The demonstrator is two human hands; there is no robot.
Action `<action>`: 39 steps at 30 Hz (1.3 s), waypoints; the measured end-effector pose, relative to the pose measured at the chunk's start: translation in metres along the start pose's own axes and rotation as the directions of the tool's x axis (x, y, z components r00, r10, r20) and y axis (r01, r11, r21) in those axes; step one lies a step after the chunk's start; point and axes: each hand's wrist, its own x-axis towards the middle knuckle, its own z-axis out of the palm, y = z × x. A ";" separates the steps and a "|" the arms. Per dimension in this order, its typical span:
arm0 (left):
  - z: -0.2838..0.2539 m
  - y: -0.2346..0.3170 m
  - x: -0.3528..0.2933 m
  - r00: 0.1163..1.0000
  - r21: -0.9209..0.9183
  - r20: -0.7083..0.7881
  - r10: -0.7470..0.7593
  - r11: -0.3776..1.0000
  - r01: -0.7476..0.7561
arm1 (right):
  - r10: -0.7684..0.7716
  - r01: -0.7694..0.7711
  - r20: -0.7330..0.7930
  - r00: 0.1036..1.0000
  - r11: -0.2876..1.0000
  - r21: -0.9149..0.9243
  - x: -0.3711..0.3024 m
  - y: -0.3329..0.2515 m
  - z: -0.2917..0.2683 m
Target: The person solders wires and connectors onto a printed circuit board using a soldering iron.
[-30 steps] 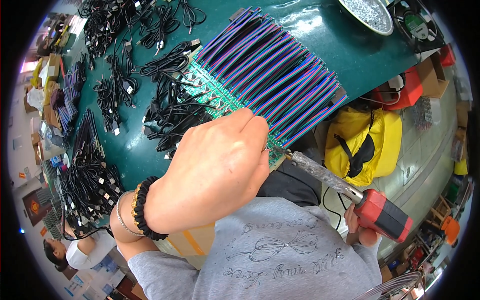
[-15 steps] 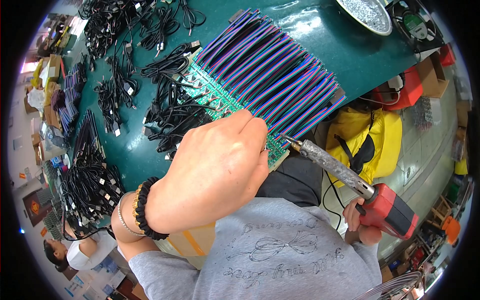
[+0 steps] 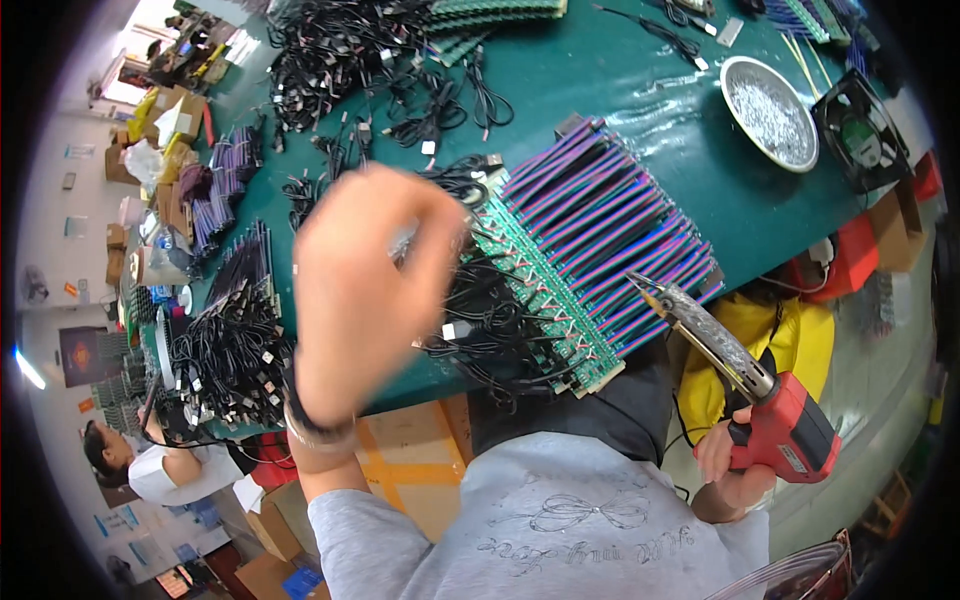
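My right hand [image 3: 728,458] is wrapped round the red and black handle of a soldering gun [image 3: 790,425]. Its long metal barrel slants up and left, and the tip sits over the coloured wires [image 3: 615,215]. These wires run in a dense row from a long strip of green circuit boards [image 3: 560,300] lying on the table. My left hand [image 3: 375,270] is raised left of the boards, above black USB cables. Its fingers look bent but are smeared by motion, so anything in them cannot be made out. Black USB cables [image 3: 490,320] lie along the boards' near left side.
A metal bowl of silvery bits [image 3: 770,115] and a black fan [image 3: 862,130] stand at the far right of the green table [image 3: 660,65]. More black cables [image 3: 340,50] are heaped far left, with bundles [image 3: 230,360] nearer. A yellow bag [image 3: 805,345] hangs right of my lap. Another person [image 3: 165,465] sits at left.
My left hand has lifted away from the boards and moved left, uncovering the strip. The soldering gun stays in my right hand. The whole view has shifted, showing more of the table's far side.
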 end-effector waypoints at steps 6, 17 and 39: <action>0.020 -0.101 0.043 0.993 0.148 0.107 -0.041 0.989 0.025 | 0.150 -0.170 -0.261 0.954 0.984 -0.056 0.005 -0.009 0.011; -0.003 -0.034 0.025 0.968 -0.383 -0.246 -0.053 0.923 -0.046 | 0.118 -0.147 -0.299 0.947 0.986 -0.075 0.019 -0.005 0.016; 0.045 0.060 -0.084 0.947 -0.400 0.128 0.295 0.889 -0.223 | 0.237 -0.255 -0.094 0.967 0.889 -0.382 0.050 0.021 0.056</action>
